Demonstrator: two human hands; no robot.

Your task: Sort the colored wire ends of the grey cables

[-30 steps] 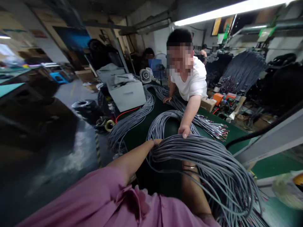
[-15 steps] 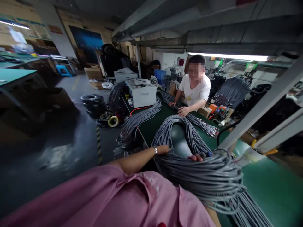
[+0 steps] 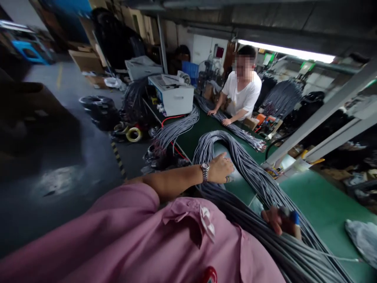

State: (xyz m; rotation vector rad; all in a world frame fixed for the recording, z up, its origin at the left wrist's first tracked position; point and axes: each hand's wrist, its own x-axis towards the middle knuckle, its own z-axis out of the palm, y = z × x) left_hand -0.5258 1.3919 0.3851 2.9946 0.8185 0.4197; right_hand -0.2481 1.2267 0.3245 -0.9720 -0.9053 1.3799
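A long bundle of grey cables [image 3: 265, 181] bends in a U on the green tabletop, its two sides running toward the lower right. My left hand [image 3: 221, 169], with a watch and rings, reaches across the near side by the bend, its fingers curled over the inner edge. Farther right, my right hand [image 3: 281, 222] is closed over the same near side; it is slightly blurred, and a blue wrap shows on one finger. Part of its grip is hidden. One loose cable end [image 3: 347, 259] sticks out at the right.
Across the green table [image 3: 312, 196], a co-worker [image 3: 243, 90] rests both hands on another cable bundle [image 3: 247, 137]. A white box-shaped machine [image 3: 176, 96] stands at the far left, beside more grey cables [image 3: 179, 127]. A metal post [image 3: 312, 110] rises at right, near a plastic bag [image 3: 363, 237].
The near side of the bundle, previously coiled in front of me, now stretches toward the lower right. My right hand moved right and nearer; my left hand reaches farther over. The view has tilted down.
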